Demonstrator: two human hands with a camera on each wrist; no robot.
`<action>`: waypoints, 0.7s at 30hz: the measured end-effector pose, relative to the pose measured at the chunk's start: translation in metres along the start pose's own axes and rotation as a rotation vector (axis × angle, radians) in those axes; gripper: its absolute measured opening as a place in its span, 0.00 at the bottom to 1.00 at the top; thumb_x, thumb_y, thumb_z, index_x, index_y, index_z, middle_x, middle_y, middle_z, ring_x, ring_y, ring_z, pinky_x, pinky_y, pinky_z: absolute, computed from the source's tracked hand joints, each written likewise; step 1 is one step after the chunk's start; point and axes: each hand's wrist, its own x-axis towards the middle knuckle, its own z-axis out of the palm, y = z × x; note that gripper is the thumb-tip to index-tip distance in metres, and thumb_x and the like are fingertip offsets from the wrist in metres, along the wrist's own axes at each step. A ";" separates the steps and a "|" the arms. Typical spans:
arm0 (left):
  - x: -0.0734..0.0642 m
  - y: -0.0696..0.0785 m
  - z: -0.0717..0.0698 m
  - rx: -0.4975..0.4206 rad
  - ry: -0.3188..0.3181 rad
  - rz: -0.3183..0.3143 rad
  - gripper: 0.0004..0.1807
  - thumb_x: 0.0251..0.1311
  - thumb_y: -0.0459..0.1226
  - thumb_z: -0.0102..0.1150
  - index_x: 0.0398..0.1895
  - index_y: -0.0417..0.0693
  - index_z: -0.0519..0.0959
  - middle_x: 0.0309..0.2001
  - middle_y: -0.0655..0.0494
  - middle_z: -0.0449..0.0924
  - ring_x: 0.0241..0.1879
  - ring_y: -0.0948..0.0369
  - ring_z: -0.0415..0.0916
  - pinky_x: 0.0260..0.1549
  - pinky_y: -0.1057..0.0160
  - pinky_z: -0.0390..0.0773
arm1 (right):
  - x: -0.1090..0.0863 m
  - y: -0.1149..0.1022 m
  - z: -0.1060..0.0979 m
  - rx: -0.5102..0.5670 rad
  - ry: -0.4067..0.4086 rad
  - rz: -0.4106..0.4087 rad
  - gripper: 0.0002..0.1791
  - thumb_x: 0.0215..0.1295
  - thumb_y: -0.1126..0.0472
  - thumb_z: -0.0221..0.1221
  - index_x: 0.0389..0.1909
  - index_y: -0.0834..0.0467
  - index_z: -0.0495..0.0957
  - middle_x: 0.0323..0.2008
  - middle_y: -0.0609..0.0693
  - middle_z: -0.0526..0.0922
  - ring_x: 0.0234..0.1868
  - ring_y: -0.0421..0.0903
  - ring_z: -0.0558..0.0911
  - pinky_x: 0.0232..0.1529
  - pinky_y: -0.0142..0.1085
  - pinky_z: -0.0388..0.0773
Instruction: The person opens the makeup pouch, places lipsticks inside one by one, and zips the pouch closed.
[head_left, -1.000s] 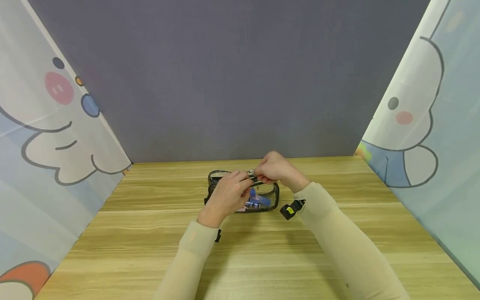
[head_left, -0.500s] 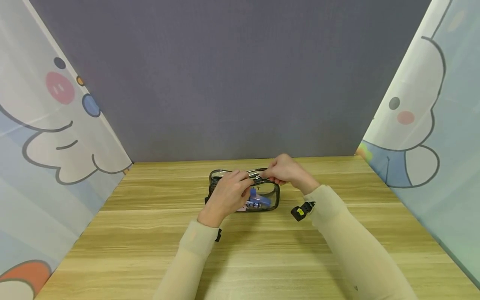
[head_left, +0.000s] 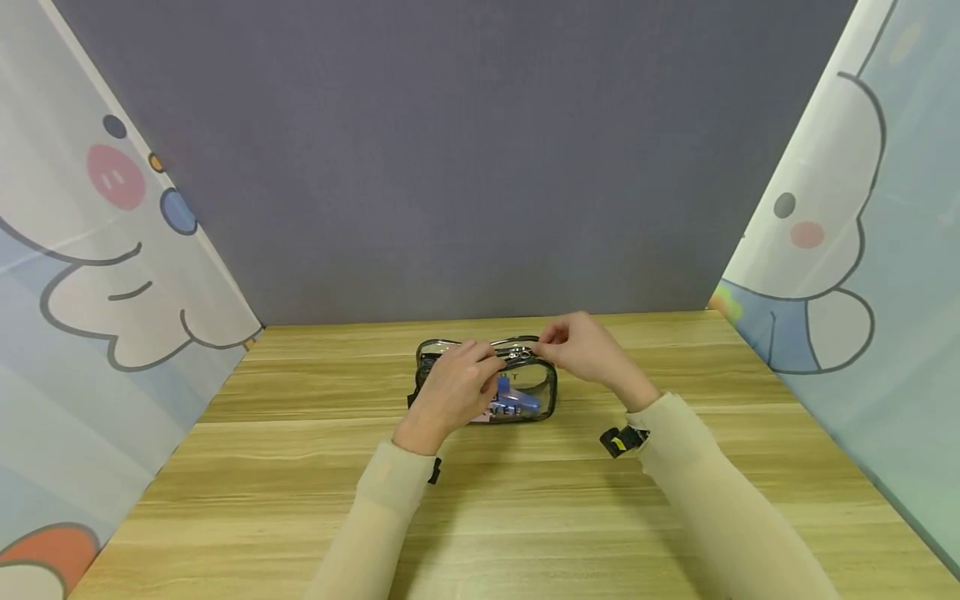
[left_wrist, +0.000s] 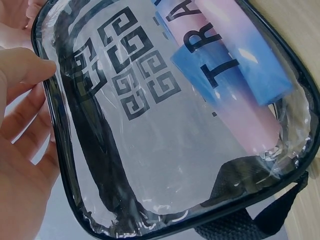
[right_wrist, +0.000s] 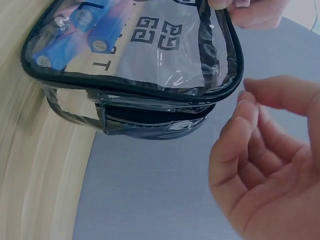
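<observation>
A clear pouch (head_left: 536, 379) with black piping and printed black lettering stands on the wooden table. Through its front show pink-and-blue tubes (left_wrist: 260, 65), also seen as blue ends (right_wrist: 105, 37) in the right wrist view. My left hand (head_left: 461, 379) grips the pouch's top edge, its thumb (left_wrist: 30, 65) over the front and the other fingers behind. At the top right corner is my right hand (head_left: 588, 350), thumb and forefinger tips together by the zip (head_left: 517, 354). They appear to pinch the zipper pull, which is mostly hidden by the fingertips.
The wooden table (head_left: 285, 467) spreads around the pouch. A grey panel (head_left: 480, 167) rises behind it, with cartoon-printed curtains (head_left: 810, 208) at both sides. A black strap (left_wrist: 280, 215) hangs from one end of the pouch.
My right hand has moved rightward along the pouch's top to its right corner, exposing more of the zip. My left hand has kept its place, and the pouch has stayed almost still.
</observation>
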 end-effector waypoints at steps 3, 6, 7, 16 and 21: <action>0.000 0.000 0.000 -0.002 0.007 0.005 0.08 0.55 0.27 0.68 0.38 0.45 0.87 0.36 0.55 0.80 0.34 0.58 0.76 0.35 0.61 0.78 | -0.004 0.000 0.004 -0.035 0.044 -0.091 0.05 0.67 0.59 0.64 0.34 0.57 0.84 0.28 0.48 0.82 0.28 0.46 0.77 0.30 0.40 0.74; 0.000 0.000 0.000 -0.007 0.010 0.006 0.08 0.55 0.27 0.68 0.38 0.45 0.87 0.35 0.55 0.80 0.34 0.58 0.76 0.35 0.61 0.78 | -0.008 0.002 0.008 -0.042 0.068 -0.181 0.03 0.65 0.62 0.65 0.34 0.57 0.83 0.29 0.47 0.82 0.30 0.44 0.78 0.32 0.39 0.77; 0.000 0.000 0.000 -0.007 0.011 0.005 0.08 0.55 0.27 0.68 0.38 0.45 0.87 0.35 0.55 0.80 0.33 0.58 0.76 0.35 0.61 0.78 | -0.010 0.003 0.009 -0.049 0.075 -0.208 0.02 0.64 0.63 0.65 0.34 0.58 0.84 0.30 0.47 0.82 0.30 0.43 0.78 0.33 0.39 0.77; 0.002 0.001 0.001 -0.002 0.023 -0.005 0.07 0.55 0.28 0.68 0.35 0.47 0.85 0.34 0.56 0.80 0.31 0.58 0.75 0.33 0.59 0.78 | -0.016 0.015 0.024 -0.128 0.187 -0.339 0.05 0.60 0.71 0.67 0.36 0.62 0.83 0.35 0.50 0.81 0.34 0.43 0.79 0.36 0.37 0.80; 0.001 0.002 0.002 -0.008 0.008 -0.016 0.05 0.56 0.29 0.67 0.35 0.46 0.84 0.33 0.56 0.79 0.30 0.58 0.73 0.33 0.60 0.77 | -0.017 0.020 0.033 -0.180 0.278 -0.397 0.06 0.57 0.73 0.67 0.36 0.64 0.84 0.33 0.50 0.80 0.32 0.44 0.77 0.33 0.36 0.78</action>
